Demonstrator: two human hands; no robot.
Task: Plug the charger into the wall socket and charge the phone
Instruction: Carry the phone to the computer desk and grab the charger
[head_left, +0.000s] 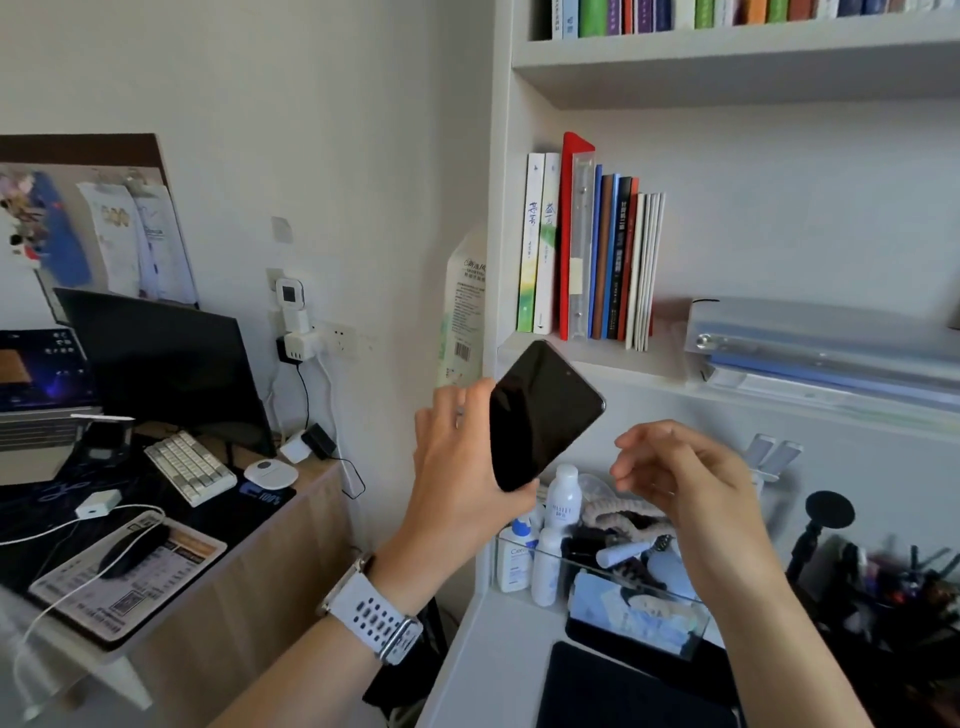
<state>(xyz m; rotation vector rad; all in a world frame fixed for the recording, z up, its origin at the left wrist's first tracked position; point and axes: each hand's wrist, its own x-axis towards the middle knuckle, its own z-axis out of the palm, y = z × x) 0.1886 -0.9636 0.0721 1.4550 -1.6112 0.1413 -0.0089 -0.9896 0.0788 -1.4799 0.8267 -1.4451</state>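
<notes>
My left hand (457, 457) holds a black phone (540, 415) up in the air, screen dark and facing me, tilted to the right. My right hand (685, 478) hovers just right of the phone with fingers loosely curled and nothing in it. On the wall at the left is a white wall socket (340, 340) with white and black adapters (296, 332) plugged in beside it. A white charger brick (97, 503) with a white cable (62, 597) lies on the dark desk mat.
A wooden desk (291, 545) at left carries a monitor (166, 364), laptop (36, 395), keyboard (189, 466) and mouse (132, 553). White shelves (587, 358) with books stand ahead; below them a clear box (613, 582) of bottles and a dark tablet (623, 691).
</notes>
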